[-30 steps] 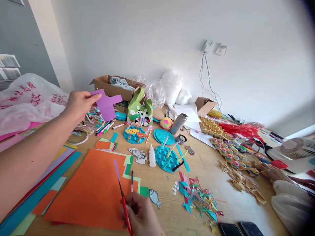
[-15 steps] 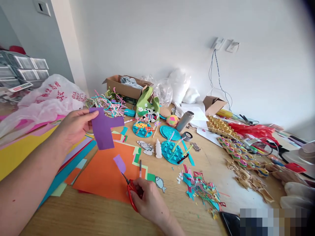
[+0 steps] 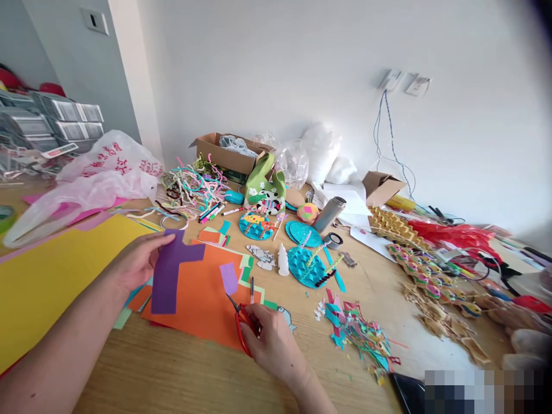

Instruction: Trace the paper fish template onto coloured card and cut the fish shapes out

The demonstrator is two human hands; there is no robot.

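My left hand [image 3: 138, 260] pinches the upper left corner of a dark purple piece of paper [image 3: 166, 282], raised over orange paper sheets [image 3: 202, 293]. The purple piece has a cut-out notch at its lower right and a narrow arm sticking out to the right. In my right hand [image 3: 273, 333] are red-handled scissors [image 3: 242, 329] with their blades spread apart. A small lighter purple paper piece [image 3: 229, 278] is just beyond one blade tip; whether it touches the blade I cannot tell. Paper fish cut-outs [image 3: 261, 256] and a white glue bottle [image 3: 283, 261] lie farther back.
Yellow paper [image 3: 64, 276] spreads at left. Blue discs with pipe cleaners [image 3: 308, 267] and a steel flask [image 3: 331, 213] stand beyond. Paper scraps [image 3: 360, 328] are heaped at right, near a black phone-like object [image 3: 407, 391]. A cardboard box [image 3: 228, 152] sits by the wall.
My left hand has lowered the purple paper, which now hangs more upright over the orange sheets' left side. My right hand still holds the opened scissors. The view has swung slightly left.
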